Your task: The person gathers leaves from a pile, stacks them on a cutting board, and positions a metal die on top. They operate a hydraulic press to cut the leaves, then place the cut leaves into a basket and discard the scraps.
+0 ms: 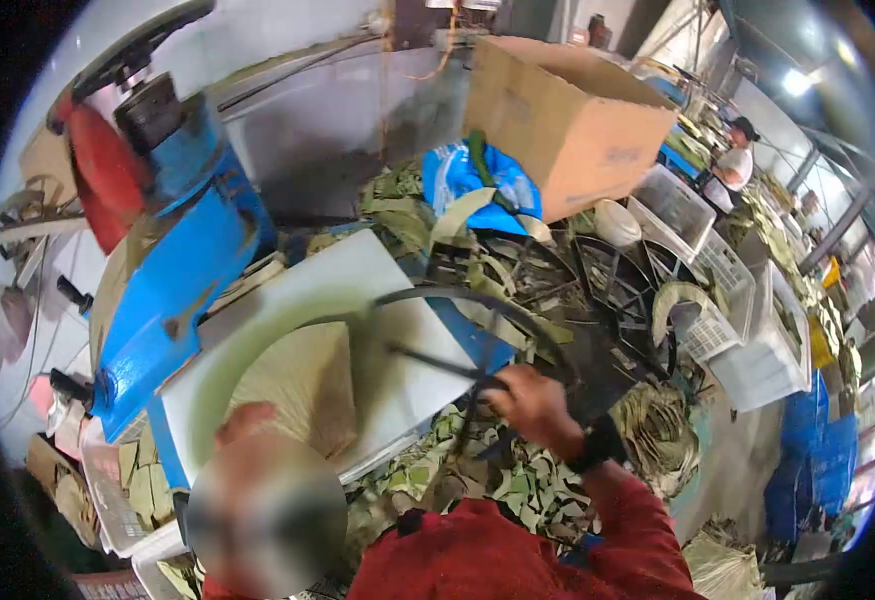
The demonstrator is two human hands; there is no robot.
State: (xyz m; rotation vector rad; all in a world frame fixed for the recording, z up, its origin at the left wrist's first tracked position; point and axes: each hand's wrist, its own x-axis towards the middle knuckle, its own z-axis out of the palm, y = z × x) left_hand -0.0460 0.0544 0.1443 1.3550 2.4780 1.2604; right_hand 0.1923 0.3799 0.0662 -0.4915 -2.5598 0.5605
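Note:
A black spoked ring [457, 292], like a handwheel, overlaps the right end of a white board. My right hand [537, 405] is closed round its near rim. On the board [257, 300] lies a pale, pleated, fan-shaped palm leaf [302, 385] with a cut curved edge. My left hand [245, 422] is at the leaf's lower left edge, its fingers closed on it; a blurred disc hides much of this hand. Green leaf offcuts [537, 490] are piled below the ring.
A blue machine [177, 280] stands left of the board. Behind are a cardboard box [567, 130] and a blue bag [447, 185]. Black spoked frames [622, 285] and white crates [757, 350] stand to the right. Leaf stacks [657, 435] lie nearby. A person [732, 170] works farther back.

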